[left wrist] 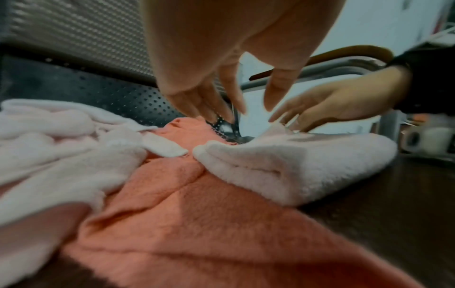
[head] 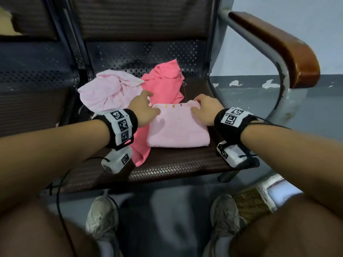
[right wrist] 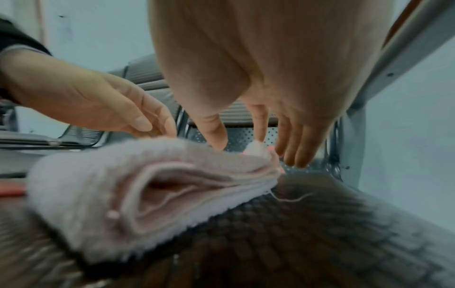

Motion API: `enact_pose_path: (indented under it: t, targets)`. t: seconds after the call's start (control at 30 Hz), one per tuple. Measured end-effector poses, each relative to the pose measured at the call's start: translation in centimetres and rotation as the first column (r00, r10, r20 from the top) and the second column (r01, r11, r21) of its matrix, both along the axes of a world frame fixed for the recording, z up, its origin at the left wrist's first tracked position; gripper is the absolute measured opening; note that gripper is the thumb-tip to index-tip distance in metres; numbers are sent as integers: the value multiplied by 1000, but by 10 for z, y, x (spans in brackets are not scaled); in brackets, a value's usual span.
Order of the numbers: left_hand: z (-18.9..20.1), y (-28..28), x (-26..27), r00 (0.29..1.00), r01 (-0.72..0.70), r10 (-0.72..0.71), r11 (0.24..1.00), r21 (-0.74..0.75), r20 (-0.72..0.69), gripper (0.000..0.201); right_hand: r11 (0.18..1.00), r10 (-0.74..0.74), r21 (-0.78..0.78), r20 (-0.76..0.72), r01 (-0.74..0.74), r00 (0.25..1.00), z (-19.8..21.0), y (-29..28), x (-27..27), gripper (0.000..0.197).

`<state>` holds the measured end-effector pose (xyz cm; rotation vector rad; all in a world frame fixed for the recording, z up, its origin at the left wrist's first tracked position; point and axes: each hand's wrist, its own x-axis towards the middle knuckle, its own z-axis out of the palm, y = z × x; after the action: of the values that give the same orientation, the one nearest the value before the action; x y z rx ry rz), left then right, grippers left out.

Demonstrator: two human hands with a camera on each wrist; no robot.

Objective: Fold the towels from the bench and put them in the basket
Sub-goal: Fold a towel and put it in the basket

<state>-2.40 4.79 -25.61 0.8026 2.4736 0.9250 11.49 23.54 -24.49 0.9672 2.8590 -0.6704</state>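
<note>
A folded light pink towel (head: 178,128) (left wrist: 295,165) (right wrist: 118,175) lies on the woven bench seat (head: 176,164). My left hand (head: 146,106) (left wrist: 221,109) hovers over its far left corner, fingers straight and pointing down, holding nothing. My right hand (head: 199,106) (right wrist: 246,144) rests its straight fingertips on the far right corner, where a bit of cloth sticks up. Partly under the folded towel, a coral pink towel (head: 163,84) (left wrist: 197,224) lies spread and rumpled. A crumpled light pink towel (head: 107,89) (left wrist: 61,146) sits to the left.
A woven basket (head: 250,203) with a white lace rim stands on the floor at the lower right, beside my right shoe (head: 224,216). The bench's wooden armrest (head: 278,45) curves over the right side. Its perforated metal back (head: 144,56) rises behind the towels.
</note>
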Motion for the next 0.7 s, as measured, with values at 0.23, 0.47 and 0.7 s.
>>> enact_pose_path:
  t: [0.23,0.47,0.7]
  targets:
    - [-5,-35,30,848,514,-529,836,-189,-33,62,938,326,135,-37,-318,945,21,-16,31,32]
    - [-16,-45,34,830,469,-513,854,-223,-218,48,874,472,-40,296,-484,830,5,-29,61,92]
    - [-1,-45,34,892,385,-394,919,-88,-221,20,906,401,122,57,-405,914,19,-28,68,9]
